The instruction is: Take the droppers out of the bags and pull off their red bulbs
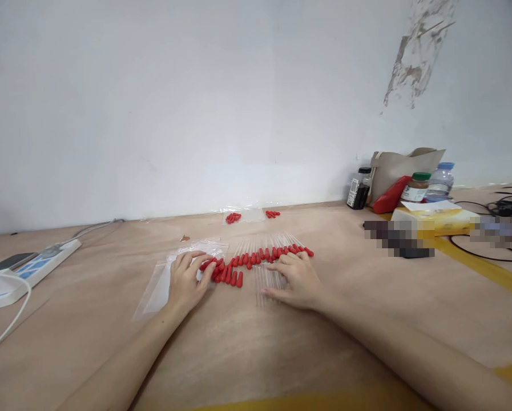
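A row of clear glass droppers with red rubber bulbs (259, 255) lies on the wooden table (256, 342) in front of me. My left hand (187, 282) rests flat on a clear plastic bag (161, 285), fingers spread, its fingertips touching the red bulbs at the row's left end. My right hand (294, 279) lies palm down, fingers stretched, over a bunch of bare glass tubes (268, 279) just below the row. Neither hand grips anything.
Two small groups of red bulbs (233, 217) lie on a clear bag near the wall. A white power strip (24, 268) with cable sits at far left. At right stand a bag (403, 168), jars, a bottle (440, 181), a yellow box (439, 220) and black cables (504, 208).
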